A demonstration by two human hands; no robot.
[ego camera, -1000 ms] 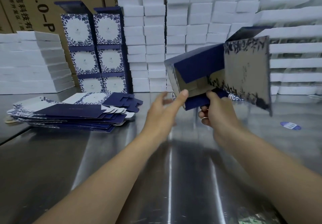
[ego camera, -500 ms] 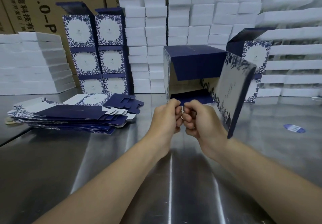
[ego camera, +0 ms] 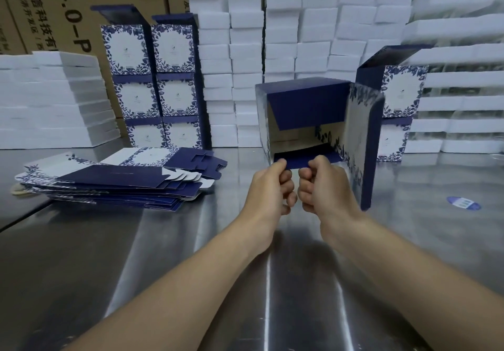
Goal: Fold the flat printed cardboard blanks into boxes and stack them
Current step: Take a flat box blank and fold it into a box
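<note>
A half-formed navy and white floral box is held above the steel table, its open end facing me, one printed flap hanging out to the right. My left hand and my right hand sit side by side, both pinching the navy bottom flap at the box's near edge. A pile of flat printed blanks lies on the table to the left. Finished boxes stand stacked at the back left, and a shorter stack rises behind the held box on the right.
White foam blocks are piled high along the back and in a stack at the left. Brown shipping cartons stand behind. A blue oval sticker lies on the steel table at the right.
A second ago the box was tilted, gripped by my right hand with the left reaching. The box has squared up, and both hands have closed together on the bottom flap.
</note>
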